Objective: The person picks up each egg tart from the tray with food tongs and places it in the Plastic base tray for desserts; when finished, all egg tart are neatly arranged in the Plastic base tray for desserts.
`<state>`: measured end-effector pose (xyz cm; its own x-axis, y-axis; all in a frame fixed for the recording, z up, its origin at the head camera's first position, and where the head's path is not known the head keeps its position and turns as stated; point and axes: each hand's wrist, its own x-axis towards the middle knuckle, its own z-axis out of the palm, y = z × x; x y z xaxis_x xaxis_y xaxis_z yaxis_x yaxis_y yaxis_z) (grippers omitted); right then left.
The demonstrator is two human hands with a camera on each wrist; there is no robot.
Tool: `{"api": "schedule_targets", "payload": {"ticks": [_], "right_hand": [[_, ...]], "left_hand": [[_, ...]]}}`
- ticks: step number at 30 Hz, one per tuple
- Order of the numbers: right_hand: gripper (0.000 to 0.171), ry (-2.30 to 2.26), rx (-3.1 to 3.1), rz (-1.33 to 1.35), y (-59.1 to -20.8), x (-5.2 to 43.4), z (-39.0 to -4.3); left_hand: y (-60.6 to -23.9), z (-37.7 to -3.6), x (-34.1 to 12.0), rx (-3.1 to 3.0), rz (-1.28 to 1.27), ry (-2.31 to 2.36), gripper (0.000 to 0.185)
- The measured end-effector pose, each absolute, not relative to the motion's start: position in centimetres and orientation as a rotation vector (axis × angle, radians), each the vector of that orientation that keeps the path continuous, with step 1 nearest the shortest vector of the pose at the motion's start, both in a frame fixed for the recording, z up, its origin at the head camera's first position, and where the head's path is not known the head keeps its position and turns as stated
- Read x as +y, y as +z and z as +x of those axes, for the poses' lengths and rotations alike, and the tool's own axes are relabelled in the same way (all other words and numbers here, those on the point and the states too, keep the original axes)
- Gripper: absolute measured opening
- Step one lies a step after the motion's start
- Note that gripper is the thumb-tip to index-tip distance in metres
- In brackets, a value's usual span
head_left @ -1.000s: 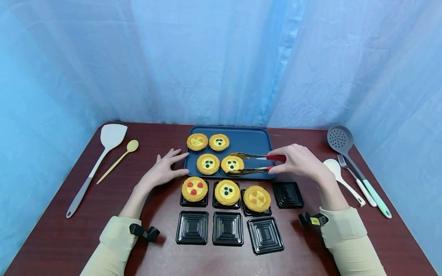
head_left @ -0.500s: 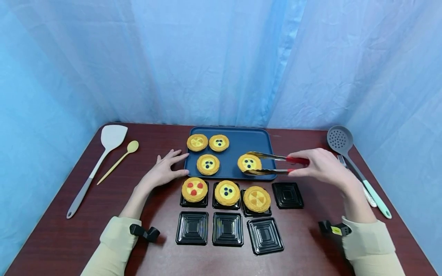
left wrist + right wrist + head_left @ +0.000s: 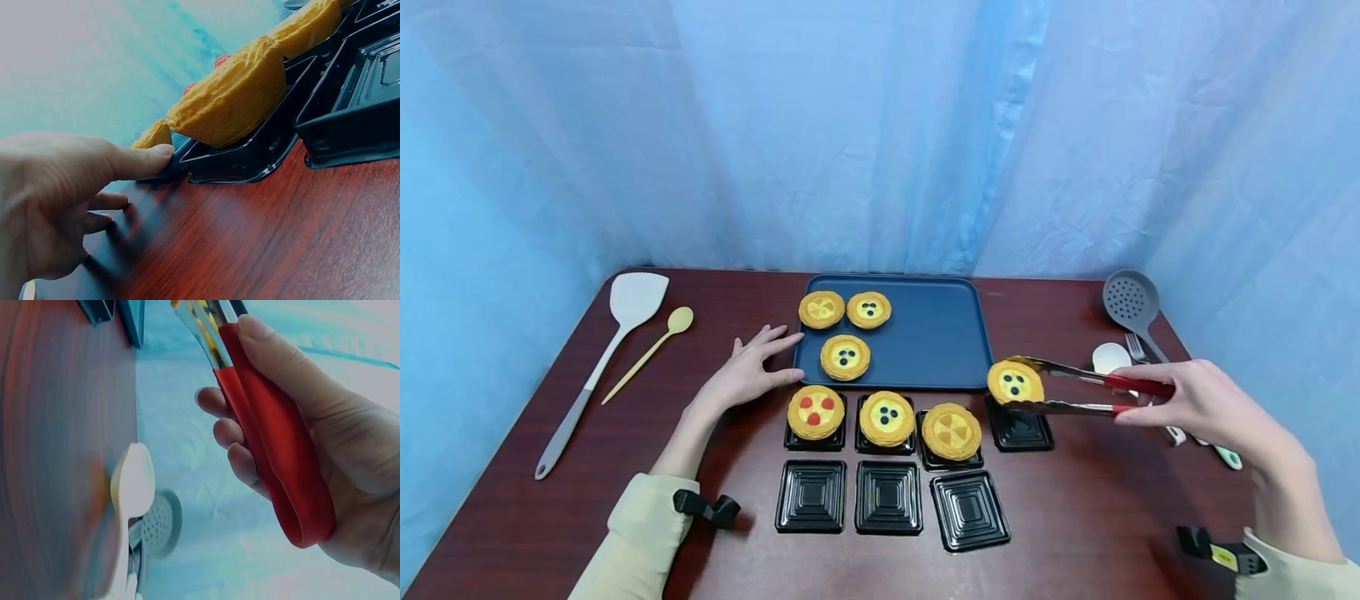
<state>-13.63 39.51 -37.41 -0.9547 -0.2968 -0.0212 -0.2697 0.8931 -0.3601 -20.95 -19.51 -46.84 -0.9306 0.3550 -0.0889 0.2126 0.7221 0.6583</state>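
Note:
My right hand point(image 3: 1213, 404) grips red-handled tongs point(image 3: 275, 444) around their grips. Between the tongs' tips sits a tart with blueberries point(image 3: 1015, 379), over the back part of the rightmost black square container point(image 3: 1032, 435). My left hand point(image 3: 741, 375) lies with fingers spread at the left edge of the blue baking tray point(image 3: 932, 333); its thumb tip is right at the rim. On the tray's left side rest a tart with yellow wedges point(image 3: 822, 309) and two blueberry tarts point(image 3: 845, 357). Containers in front hold a red-topped tart point(image 3: 816, 412), a blueberry tart point(image 3: 887, 418) and a wedge-topped tart point(image 3: 952, 431).
A front row of black containers point(image 3: 811, 497) holds nothing. On the left lie a white spatula point(image 3: 638, 302) and a yellow spoon point(image 3: 680, 320). To the right are a grey skimmer point(image 3: 1131, 298), a white spoon point(image 3: 134, 481) and a fork point(image 3: 1134, 345), partly behind my right hand.
The right hand has carried the blueberry tart in the tongs rightward off the tray, then over the rightmost container. The left hand stays at the tray's edge.

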Motion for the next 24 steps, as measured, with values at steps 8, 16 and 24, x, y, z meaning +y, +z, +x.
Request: {"api": "schedule_targets", "payload": {"ticks": [8, 16, 24], "right_hand": [[0.061, -0.531, 2.977, -0.467, -37.8, 40.4, -13.3], [0.055, -0.524, 2.937, -0.471, -38.0, 40.8, -13.3], [0.057, -0.510, 2.879, -0.437, -38.0, 40.9, -13.5]], "left_hand": [[-46.9, -20.9, -19.5, 2.716, 0.460, 0.994, 0.070], [-47.0, -21.0, -19.5, 2.723, 0.466, 0.998, 0.070], [-46.9, -20.9, -19.4, 2.721, 0.470, 0.999, 0.070]]}}
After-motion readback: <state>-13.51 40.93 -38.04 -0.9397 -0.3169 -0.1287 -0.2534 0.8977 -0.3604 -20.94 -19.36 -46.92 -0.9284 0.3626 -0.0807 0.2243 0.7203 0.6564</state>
